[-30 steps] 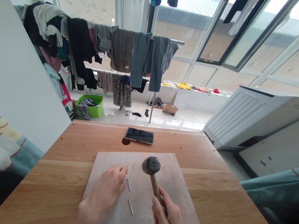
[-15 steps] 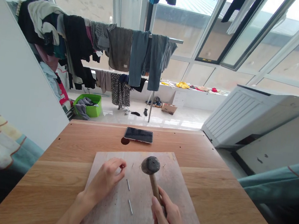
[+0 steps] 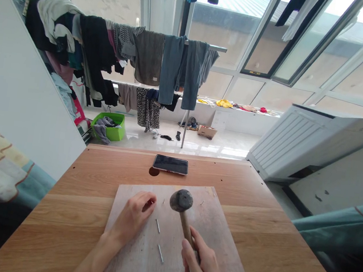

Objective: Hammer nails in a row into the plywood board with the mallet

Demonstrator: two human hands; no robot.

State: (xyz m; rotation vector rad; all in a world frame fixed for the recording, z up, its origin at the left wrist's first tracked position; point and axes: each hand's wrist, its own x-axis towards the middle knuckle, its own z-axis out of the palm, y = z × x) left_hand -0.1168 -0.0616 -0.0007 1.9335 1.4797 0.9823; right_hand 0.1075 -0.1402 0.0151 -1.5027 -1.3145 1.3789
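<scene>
My right hand [image 3: 200,266] is wrapped round the wooden handle of a rubber mallet [image 3: 182,201], its dark head raised over the board [image 3: 133,262]. At the board's left side, my left hand [image 3: 137,214] rests with thumb and fingers curled together; whatever is between the fingertips cannot be made out. Between the hands lie two loose nails, an upper nail [image 3: 157,225] and a lower nail [image 3: 160,254]. A small nail [image 3: 164,201] stands up just right of my left fingertips, and another nail [image 3: 202,203] stands to the right of the mallet head.
The board lies on a wooden table [image 3: 265,234]. Beyond its far edge a phone [image 3: 170,164] lies beside a dark round hole [image 3: 154,172]. Past the table are a drying rack with clothes [image 3: 149,59], a green basket [image 3: 115,133] and a white cabinet-like appliance [image 3: 286,142].
The view has shifted slightly. My left fingers have turned and curled a little lower at the same spot. The mallet has moved slightly left relative to the board.
</scene>
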